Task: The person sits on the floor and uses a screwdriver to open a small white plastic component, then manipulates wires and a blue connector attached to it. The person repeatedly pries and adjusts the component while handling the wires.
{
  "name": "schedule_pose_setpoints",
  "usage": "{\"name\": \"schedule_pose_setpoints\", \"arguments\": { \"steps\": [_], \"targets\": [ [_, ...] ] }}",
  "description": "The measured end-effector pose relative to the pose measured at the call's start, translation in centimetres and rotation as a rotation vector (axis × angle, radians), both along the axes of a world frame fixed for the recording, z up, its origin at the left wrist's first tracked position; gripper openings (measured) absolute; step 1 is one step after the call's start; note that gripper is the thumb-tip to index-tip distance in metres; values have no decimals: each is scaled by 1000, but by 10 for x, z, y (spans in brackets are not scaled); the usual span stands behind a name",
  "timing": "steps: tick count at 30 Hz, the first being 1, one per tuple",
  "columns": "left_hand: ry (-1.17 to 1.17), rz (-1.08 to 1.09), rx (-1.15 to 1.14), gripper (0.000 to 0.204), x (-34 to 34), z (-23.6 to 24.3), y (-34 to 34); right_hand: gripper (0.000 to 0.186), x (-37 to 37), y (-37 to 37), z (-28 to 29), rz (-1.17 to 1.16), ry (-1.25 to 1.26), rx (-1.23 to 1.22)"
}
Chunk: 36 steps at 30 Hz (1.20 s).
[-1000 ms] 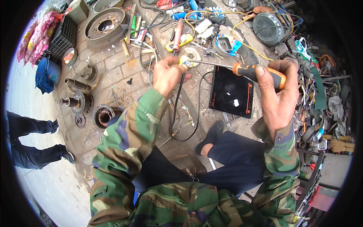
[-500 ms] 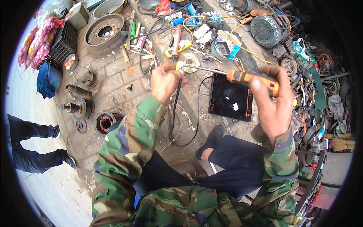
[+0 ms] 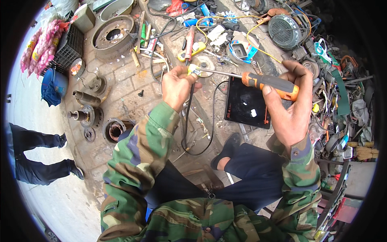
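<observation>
Pinching the yellow-white piece [image 3: 193,70] in left hand [image 3: 175,87], left of the black panel [image 3: 246,104]; gripping the freshly rotated screwdriver [image 3: 254,80] in right hand [image 3: 291,109], probably mid-turn.

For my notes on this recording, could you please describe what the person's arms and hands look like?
The left hand and right hand are bare and ungloved. Both camouflage sleeves are long, patched in green, brown, tan and dark tones; the right cuff has a small round button.

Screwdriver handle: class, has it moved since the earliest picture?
Yes: the screwdriver handle has shifted slightly to the left, judged against the flat black panel.
</observation>
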<state>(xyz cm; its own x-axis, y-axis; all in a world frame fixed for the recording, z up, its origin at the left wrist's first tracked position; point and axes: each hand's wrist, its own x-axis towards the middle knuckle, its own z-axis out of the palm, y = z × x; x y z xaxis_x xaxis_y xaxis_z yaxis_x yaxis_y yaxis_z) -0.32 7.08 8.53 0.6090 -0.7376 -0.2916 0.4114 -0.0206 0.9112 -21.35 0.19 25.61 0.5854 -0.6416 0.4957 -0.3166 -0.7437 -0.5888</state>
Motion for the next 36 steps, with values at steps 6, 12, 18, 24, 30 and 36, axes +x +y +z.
{"name": "schedule_pose_setpoints", "arguments": {
  "steps": [6,12,18,24,30,36],
  "targets": [
    [-16,49,-34,24,-3,2,1,46,-2,0,8,-218,176,280],
    [-32,25,-38,24,-2,3,3,48,-2,3,1,-22,-64,149],
    [-31,13,-66,22,-8,3,2,41,-6,1,-1,-197,46,161],
    [-42,4,-53,20,-9,4,3,40,-4,2,0,-137,-108,105],
    [-72,14,-67,17,-9,1,1,44,-10,1,6,-152,42,110],
    [-62,34,-70,16,-7,0,0,42,-7,5,0,-68,-94,179]
  ]
}}
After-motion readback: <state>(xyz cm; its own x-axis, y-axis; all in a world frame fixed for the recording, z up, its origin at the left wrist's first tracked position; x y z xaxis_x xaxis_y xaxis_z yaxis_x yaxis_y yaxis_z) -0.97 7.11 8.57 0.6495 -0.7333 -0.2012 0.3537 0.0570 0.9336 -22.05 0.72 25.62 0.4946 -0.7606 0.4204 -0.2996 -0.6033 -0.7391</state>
